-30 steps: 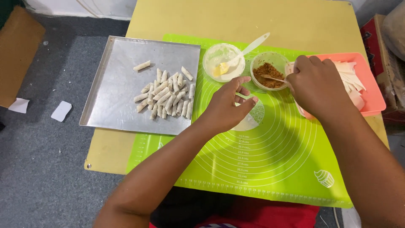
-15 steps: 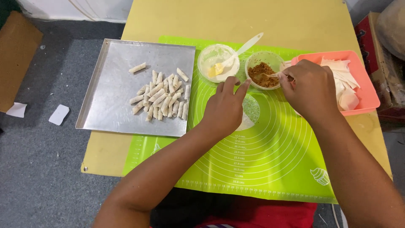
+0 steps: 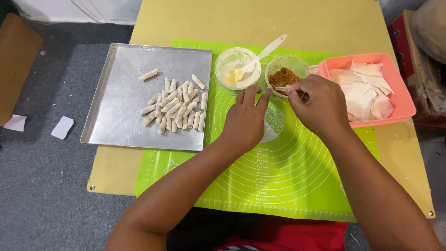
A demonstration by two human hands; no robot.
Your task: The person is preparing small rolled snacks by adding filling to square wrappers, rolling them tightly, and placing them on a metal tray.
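Yellow tabletop [image 3: 325, 23] fills the view from above, with grey carpet on the floor to the left and a green silicone baking mat [image 3: 297, 186] spread over the near part of the table.

At the centre, the person's right hand [image 3: 318, 104] pinches the handle of a small spoon [image 3: 280, 88] between thumb and fingertips, fingers closed narrowly on it. The spoon's tip sits at the near edge of a small clear cup of brown spiced filling [image 3: 284, 75], just beyond the hand.

Just to the left of that grip, the left hand [image 3: 245, 122] lies palm down with its fingers loosely extended, pressing on a thin pale wrapper sheet [image 3: 274, 122] that lies flat on the mat. Part of the wrapper is hidden under the hand.

Beyond the left hand stands a round white bowl [image 3: 232, 62] holding a yellow paste and a white spatula [image 3: 267, 50] that leans out over the rim towards the far right.

Right of the spoon grip, touching the back of the right hand, is a pink tray [image 3: 399, 107] stacked with more pale wrapper sheets.

Well to the left of both hands sits a square metal baking tray [image 3: 121, 125] with a cluster of small rolled pastries [image 3: 174, 107].
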